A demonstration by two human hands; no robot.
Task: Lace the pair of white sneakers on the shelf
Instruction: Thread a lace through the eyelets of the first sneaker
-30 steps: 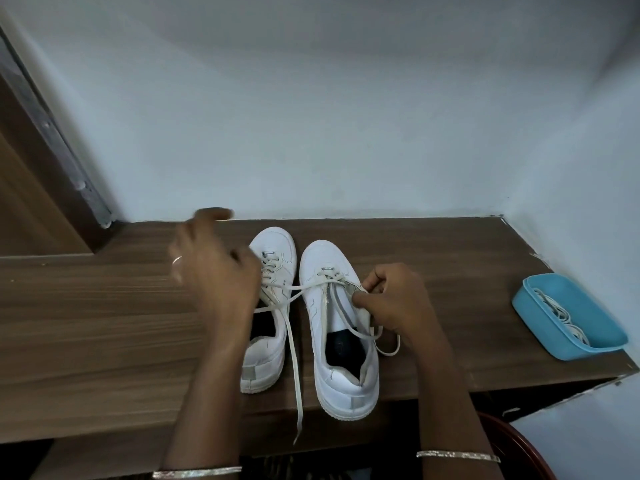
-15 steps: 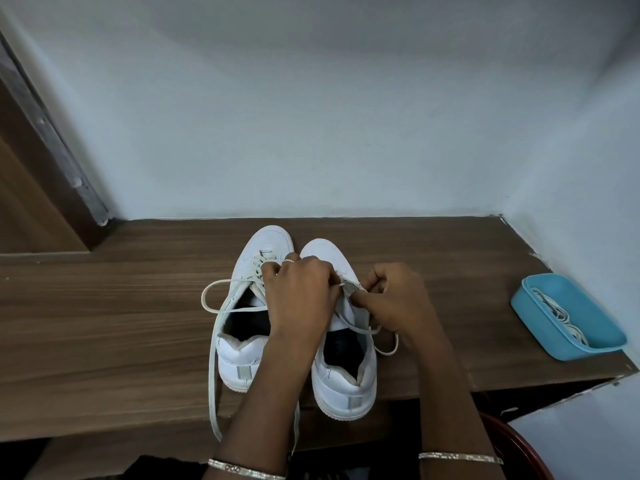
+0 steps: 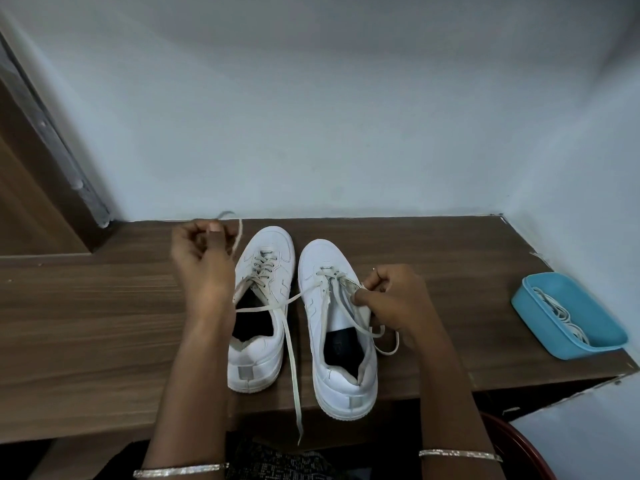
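The 2 sneakers stand side by side on the shelf [image 3: 86, 323], toes to the wall. The right sneaker [image 3: 343, 386] has its heel close to the front edge. The left hand [image 3: 204, 268] is raised beside the left sneaker [image 3: 263, 355], with thumb and fingers pinched on the lace [image 3: 266, 307]. The right hand [image 3: 394, 299] pinches the same lace at the upper eyelets of the right sneaker.

Likely risks from here:

1. The lace runs from the right sneaker across the mouth of the left one to the raised hand. A hard pull could drag the left sneaker sideways, or tug the right one toward the edge.
2. If the right hand's pinch slips, the pull may draw too much lace through, leaving 2 uneven ends or emptying an eyelet.
3. A loose strand [image 3: 294, 382] lies between the sneakers and hangs past the shelf front. I cannot tell which sneaker it belongs to. It could snag on a wrist or get crossed into the wrong eyelet.
4. The left sneaker shows lacing only near the toe, so it probably needs more lacing too, and mixing up the strands would cost time.

A blue tray [image 3: 540, 313] holding spare laces sits well apart on the right.
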